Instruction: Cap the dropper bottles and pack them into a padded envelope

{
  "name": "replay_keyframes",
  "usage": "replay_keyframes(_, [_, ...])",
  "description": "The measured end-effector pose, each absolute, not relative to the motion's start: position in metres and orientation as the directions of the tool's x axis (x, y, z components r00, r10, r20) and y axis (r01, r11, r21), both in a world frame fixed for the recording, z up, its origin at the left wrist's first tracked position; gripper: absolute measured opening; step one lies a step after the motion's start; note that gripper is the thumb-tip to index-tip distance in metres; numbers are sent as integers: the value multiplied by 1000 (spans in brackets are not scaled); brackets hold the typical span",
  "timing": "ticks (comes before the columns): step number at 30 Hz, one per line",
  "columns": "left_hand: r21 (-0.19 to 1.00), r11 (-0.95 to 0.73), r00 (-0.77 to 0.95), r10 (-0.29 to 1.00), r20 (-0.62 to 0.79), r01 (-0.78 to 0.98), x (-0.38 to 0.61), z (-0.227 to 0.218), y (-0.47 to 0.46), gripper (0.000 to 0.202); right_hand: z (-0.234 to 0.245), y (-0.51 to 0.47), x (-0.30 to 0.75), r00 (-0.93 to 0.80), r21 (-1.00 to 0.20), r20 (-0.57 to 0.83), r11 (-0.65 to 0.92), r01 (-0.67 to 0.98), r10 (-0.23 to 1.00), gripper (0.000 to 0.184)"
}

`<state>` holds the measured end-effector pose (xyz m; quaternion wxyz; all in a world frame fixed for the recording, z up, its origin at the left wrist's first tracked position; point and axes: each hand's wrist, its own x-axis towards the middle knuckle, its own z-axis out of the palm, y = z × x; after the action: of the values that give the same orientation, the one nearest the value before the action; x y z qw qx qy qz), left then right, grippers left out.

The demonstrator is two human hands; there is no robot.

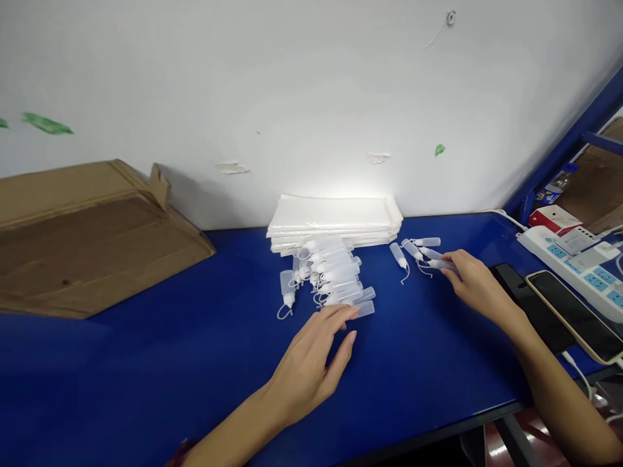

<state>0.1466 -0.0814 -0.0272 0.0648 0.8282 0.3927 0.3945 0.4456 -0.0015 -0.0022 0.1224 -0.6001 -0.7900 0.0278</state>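
Small translucent squeeze bottles [338,269] with looped cap straps lie stacked in a pile at mid-table. My left hand [311,363] rests at the near edge of this pile, its fingertips on the nearest bottles and the thumb held apart, gripping nothing. To the right, my right hand [467,279] pinches the end of one squeeze bottle [440,264] between thumb and fingers. Beside it are several more bottles in a small loose group, one of them a tilted bottle [398,253]. A single bottle [288,285] lies at the pile's left side.
White padded mailers [335,214] are stacked against the wall behind the pile. Cardboard [97,240] covers the blue table's [170,370] back left. On the right are a black phone [530,305], a phone in a pale case [577,314] and a power strip [574,266] with cables.
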Motion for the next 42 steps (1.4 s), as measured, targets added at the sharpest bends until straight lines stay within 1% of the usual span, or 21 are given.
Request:
replay_keyframes(2, [417, -681, 382, 705, 598, 602, 147, -28, -81, 38, 1, -4, 444, -244, -258, 235, 302, 918, 941, 19])
replay_keyframes(5, [429, -675, 388, 715, 581, 600, 147, -28, -80, 36, 6, -11, 436, -238, -329, 346, 356, 875, 907, 23])
replay_keyframes(8, [482, -642, 381, 755, 534, 596, 148, -25, -80, 34, 11, -21, 424, -295, -372, 420, 459, 807, 858, 25])
replay_keyframes(12, [549, -595, 361, 799, 480, 587, 149, -22, -80, 31, 11, -35, 409, -421, -404, 421, 582, 706, 803, 23])
replay_keyframes(18, [655, -505, 305, 862, 404, 561, 151, -19, -81, 26, 9, -46, 394, -524, -419, 467, 700, 578, 712, 28])
replay_keyframes(22, [730, -444, 271, 896, 352, 520, 152, -17, -79, 24, 10, -50, 390, -553, -424, 511, 752, 504, 659, 29])
replay_keyframes(24, [761, -413, 278, 909, 310, 500, 152, -16, -77, 21, 11, -52, 389, -552, -419, 529, 763, 492, 645, 27])
replay_keyframes(26, [782, -399, 293, 912, 286, 479, 152, -16, -76, 22, 12, -53, 388, -559, -411, 530, 770, 488, 638, 26])
replay_keyframes(30, [795, -403, 300, 909, 289, 453, 152, -16, -76, 23, 12, -56, 386, -584, -413, 515, 779, 472, 628, 26])
replay_keyframes(35, [780, -445, 318, 889, 328, 440, 152, -14, -78, 20, 12, -57, 384, -597, -415, 514, 788, 455, 616, 27])
replay_keyframes(42, [753, -513, 391, 846, 363, 411, 152, -17, -79, 19, 6, -59, 379, -623, -442, 485, 787, 431, 614, 26])
